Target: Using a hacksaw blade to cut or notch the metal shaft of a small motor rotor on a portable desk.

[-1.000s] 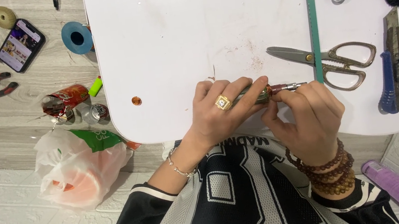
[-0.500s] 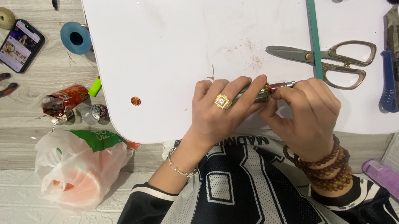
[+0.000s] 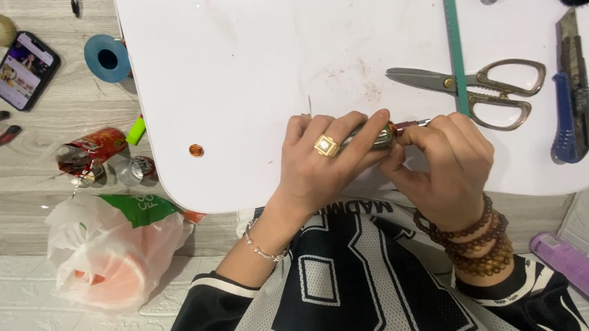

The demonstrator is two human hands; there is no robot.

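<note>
Almost nothing has shifted since a second ago: my right hand [image 3: 449,162] has edged slightly left along the small metal tool [image 3: 378,134], while my left hand [image 3: 320,166] stays clamped on it. Both sets of fingers are curled closed, the left wrapped round the tool's greenish barrel, the right pinching its reddish tip end, low over the near edge of the white tabletop [image 3: 260,58]. Whatever the tip works on is hidden by my fingers, so I cannot tell how far the job has got; I judge it mid-way, still in fine handwork. Scissors [image 3: 477,85] lie just beyond my right hand, untouched, crossed by a green ruler [image 3: 450,14]; a blue utility knife [image 3: 568,105] lies farther right.
</note>
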